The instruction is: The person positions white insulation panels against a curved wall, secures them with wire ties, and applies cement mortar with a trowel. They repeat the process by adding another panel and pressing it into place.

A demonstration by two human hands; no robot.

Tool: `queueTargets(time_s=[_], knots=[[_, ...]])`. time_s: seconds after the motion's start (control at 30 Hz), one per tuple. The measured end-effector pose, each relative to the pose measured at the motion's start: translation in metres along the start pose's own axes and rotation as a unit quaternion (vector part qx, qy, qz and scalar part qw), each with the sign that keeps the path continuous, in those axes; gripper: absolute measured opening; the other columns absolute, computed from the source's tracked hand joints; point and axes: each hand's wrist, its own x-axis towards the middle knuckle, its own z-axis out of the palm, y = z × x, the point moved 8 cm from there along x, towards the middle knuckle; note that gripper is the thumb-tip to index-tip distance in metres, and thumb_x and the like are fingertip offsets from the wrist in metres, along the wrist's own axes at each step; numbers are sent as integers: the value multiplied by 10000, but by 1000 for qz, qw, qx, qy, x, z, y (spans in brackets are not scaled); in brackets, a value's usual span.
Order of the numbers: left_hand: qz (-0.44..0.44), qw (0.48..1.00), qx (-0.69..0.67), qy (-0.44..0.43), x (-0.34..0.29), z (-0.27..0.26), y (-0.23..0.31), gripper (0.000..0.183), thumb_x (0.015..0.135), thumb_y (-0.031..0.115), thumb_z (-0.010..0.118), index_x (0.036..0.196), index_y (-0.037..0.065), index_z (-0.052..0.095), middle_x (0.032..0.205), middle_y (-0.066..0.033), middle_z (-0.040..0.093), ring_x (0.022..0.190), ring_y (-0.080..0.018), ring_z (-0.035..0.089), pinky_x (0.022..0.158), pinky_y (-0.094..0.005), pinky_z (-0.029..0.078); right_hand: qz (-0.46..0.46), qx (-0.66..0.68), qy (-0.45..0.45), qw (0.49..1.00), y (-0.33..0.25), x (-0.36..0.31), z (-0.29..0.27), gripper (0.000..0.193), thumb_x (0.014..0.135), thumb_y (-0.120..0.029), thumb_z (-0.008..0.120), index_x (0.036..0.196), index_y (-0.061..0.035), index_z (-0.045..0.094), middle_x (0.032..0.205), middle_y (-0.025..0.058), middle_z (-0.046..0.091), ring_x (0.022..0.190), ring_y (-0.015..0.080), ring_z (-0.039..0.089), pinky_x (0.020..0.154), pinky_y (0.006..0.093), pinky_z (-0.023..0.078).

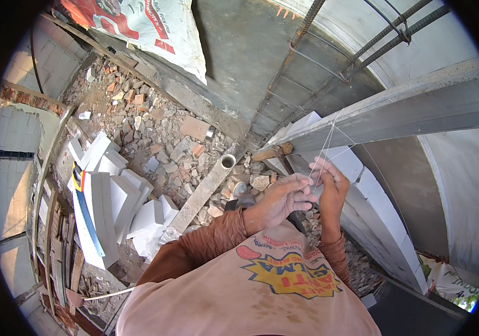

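A thin white string hangs from the grey beam down to my fingers, and further strands slant off to the right. My left hand reaches across from the left, thumb and fingers pinched together at the string. Close against it, my right hand is curled with its fingertips on the same strands. Both hands are dusty white. Just beyond them a wooden stub butts against the beam's end. Below the beam runs a low wall of white blocks.
Rubble covers the ground ahead, with an upright pipe in it. At left a handsaw rests on stacked white blocks. Rebar stands near the grey wall. A printed sack lies at the top.
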Motion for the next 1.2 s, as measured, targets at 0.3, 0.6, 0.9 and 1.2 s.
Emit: queueTargets(time_s=[0.3, 0.6, 0.9, 1.2], knots=[[-6, 999, -39, -22, 15, -13, -14, 145, 1007, 180, 565, 1110, 78, 573, 897, -4, 637, 904, -175, 702, 767, -289, 594, 37, 18, -19, 999, -13, 0, 5, 295, 981, -161, 538, 1110, 39, 710, 904, 88, 721, 753, 86, 571, 657, 228, 446], [-21, 997, -60, -46, 7, -12, -4, 157, 995, 166, 577, 1123, 74, 574, 963, -34, 666, 947, -173, 709, 732, -286, 601, 47, 105, -5, 993, -10, -5, 15, 269, 995, -206, 567, 1017, 25, 702, 791, 27, 631, 714, 85, 519, 647, 243, 417], [138, 943, 276, 121, 37, -33, 57, 242, 978, 277, 607, 1087, 66, 656, 1018, -23, 664, 869, -96, 609, 758, -249, 488, -56, -75, 8, 996, -35, -10, 13, 196, 985, -125, 559, 976, 33, 676, 784, 52, 650, 688, 96, 536, 626, 273, 449], [-97, 956, 245, -130, 104, 46, 34, 396, 958, 343, 662, 1131, -13, 652, 945, -97, 669, 868, -179, 646, 774, -289, 549, -92, -66, 15, 993, -43, -11, 16, 176, 978, -111, 560, 957, 14, 683, 778, 26, 625, 668, 85, 497, 598, 261, 413]])
